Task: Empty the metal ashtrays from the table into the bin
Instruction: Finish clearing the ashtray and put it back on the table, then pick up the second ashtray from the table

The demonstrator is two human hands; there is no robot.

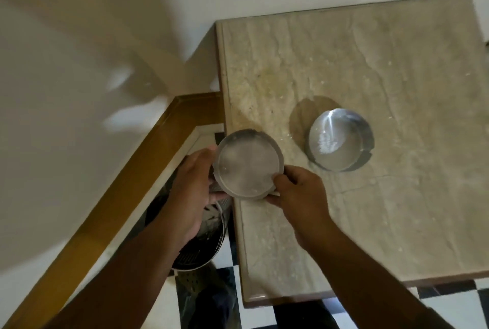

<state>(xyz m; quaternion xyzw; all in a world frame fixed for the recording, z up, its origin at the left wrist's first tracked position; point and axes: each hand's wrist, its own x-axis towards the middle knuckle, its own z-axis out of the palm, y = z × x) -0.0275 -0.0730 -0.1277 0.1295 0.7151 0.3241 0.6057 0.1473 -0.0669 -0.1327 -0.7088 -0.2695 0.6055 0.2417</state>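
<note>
While both hands grip it, the near metal ashtray (248, 165) sits raised at the left edge of the marble surface (397, 69), half over the stone and half out past it. Its inside faces up and shows only a pale, ashy film on the flat bottom; no butts can be made out. The left hand (190, 191) clasps its left rim, fingers curled underneath, and the right hand (299, 194) pinches the near right rim, thumb on top. Below the left hand, on the checkered floor (264, 318) just beside the surface's left edge, stands the round bin (209, 244), with a dark inside and a metal rim; what it contains is too dark and blurred to tell. A second metal ashtray (337, 139) rests on the surface, near its middle and clear of the right hand, tilted in view, with a whitish streak of ash on its shiny bottom. Pale specks lie scattered over the stone around it.
</note>
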